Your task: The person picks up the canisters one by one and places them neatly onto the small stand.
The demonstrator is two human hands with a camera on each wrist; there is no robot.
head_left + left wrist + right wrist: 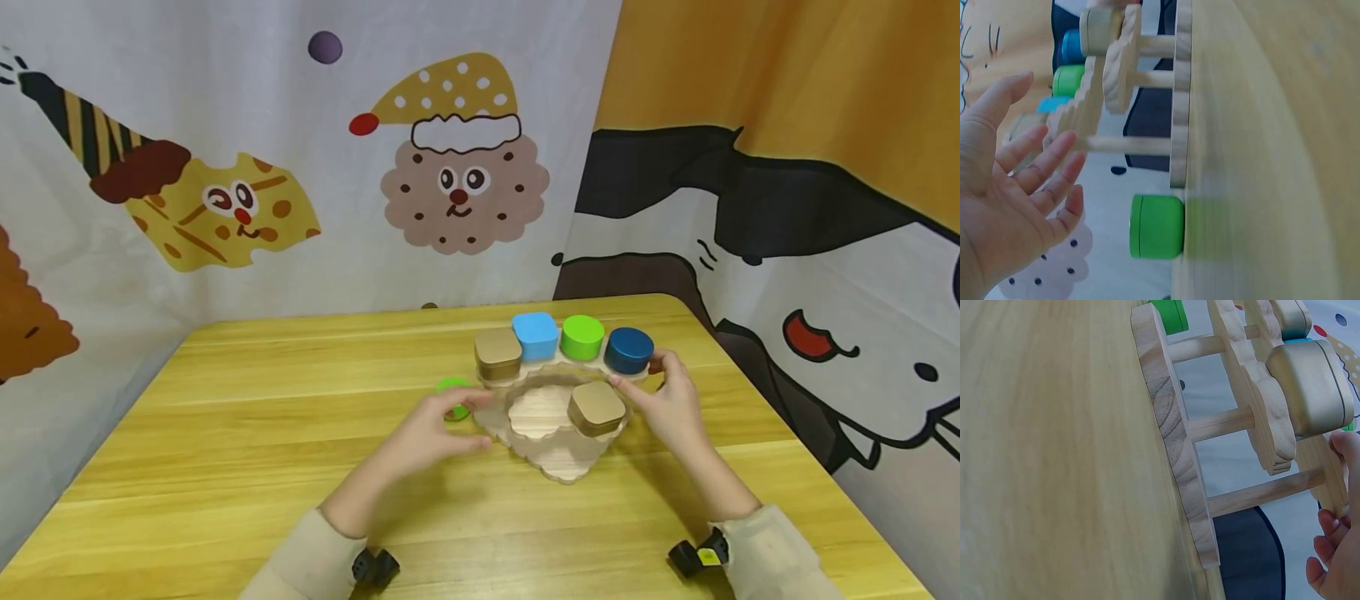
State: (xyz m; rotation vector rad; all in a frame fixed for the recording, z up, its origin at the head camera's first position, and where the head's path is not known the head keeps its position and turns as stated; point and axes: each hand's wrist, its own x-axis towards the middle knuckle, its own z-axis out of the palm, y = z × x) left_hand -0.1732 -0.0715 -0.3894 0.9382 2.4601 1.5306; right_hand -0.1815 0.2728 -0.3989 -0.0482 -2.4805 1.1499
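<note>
A tiered wooden stand (567, 462) with scalloped edges rests on the table. Its upper tier bears a gold tin (498, 355), a light blue tin (536, 337), a green tin (582, 337) and a dark blue tin (629, 350). Another gold tin (597, 408) sits on the lower raised tier. At the stand's right end my right hand (672, 404) pinches the upper tier's edge, thumb above and fingers below. My left hand (431, 429) hovers by the left side, fingers loosely spread and holding nothing. Just behind it a second green tin (1157, 226) stands on the tabletop.
The yellow wooden table (247, 433) extends left and toward me. Behind it hangs a curtain (262, 75) printed with cartoon figures. Round dowels (1222, 424) support the stand's raised tiers. Small black devices (375, 568) are worn at both wrists.
</note>
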